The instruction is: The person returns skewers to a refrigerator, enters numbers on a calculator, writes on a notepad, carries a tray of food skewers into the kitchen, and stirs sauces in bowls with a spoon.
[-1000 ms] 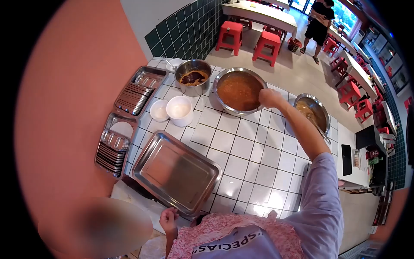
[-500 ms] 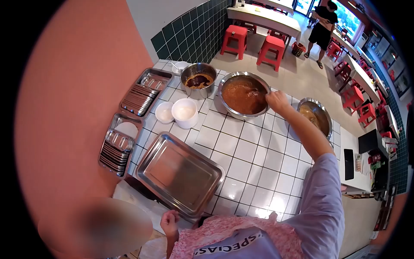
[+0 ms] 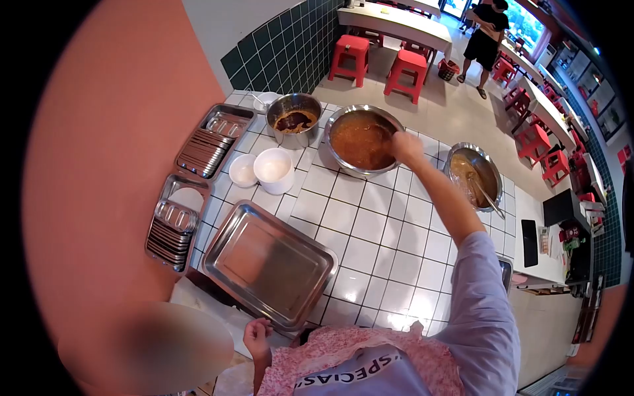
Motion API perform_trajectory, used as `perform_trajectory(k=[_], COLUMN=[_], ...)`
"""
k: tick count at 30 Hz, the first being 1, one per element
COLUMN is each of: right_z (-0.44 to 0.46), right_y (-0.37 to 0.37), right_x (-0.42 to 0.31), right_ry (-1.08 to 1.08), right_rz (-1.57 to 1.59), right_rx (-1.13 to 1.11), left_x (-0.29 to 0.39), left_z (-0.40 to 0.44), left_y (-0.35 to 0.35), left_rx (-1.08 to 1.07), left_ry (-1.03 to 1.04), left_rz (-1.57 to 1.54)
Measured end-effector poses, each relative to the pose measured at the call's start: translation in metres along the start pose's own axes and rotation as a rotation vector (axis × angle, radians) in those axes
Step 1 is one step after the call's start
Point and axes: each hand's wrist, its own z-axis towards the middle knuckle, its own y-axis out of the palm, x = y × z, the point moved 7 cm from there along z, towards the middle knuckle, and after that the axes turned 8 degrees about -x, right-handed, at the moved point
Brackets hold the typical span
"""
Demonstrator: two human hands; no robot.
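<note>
My right hand (image 3: 407,149) is at the right rim of a steel bowl (image 3: 337,156) of reddish-brown sauce (image 3: 360,140). Its fingers are closed and slightly blurred; what they grip is hidden. Low in the view, beside the near edge of a steel tray (image 3: 264,270), my left hand (image 3: 257,335) has curled fingers with nothing visible in them. The tray lies bare on the white tiled counter (image 3: 370,231).
A steel pot (image 3: 297,136) with dark sauce stands behind two white tubs (image 3: 274,173). Trays of metal moulds (image 3: 173,231) line the left wall. At right is a bowl (image 3: 472,175) with a ladle (image 3: 490,197). A person (image 3: 487,39) stands among red stools (image 3: 406,72).
My right hand has shifted slightly inward over the sauce bowl's rim. The view has moved a little, uncovering the ladle in the right bowl. My left hand stays by the tray.
</note>
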Motion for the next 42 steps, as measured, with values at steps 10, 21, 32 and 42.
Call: perform_trajectory(k=[10, 21, 32, 42], right_z=[-0.003, 0.011, -0.065, 0.002], right_y=[-0.02, 0.022, -0.044, 0.007], right_x=[0.009, -0.064, -0.012, -0.002], right_ry=[-0.055, -0.215, -0.513, -0.301], right_rz=[0.133, -0.119, -0.263, -0.217], right_rx=[-0.077, 0.03, 0.04, 0.168], left_x=[-0.012, 0.007, -0.006, 0.004], left_z=[-0.006, -0.008, 0.003, 0.002], left_y=[-0.004, -0.002, 0.006, 0.008], left_rx=[-0.002, 0.028, -0.068, -0.036], left_ry=[0.003, 0.023, 0.028, 0.041], left_rz=[-0.014, -0.022, -0.028, -0.005])
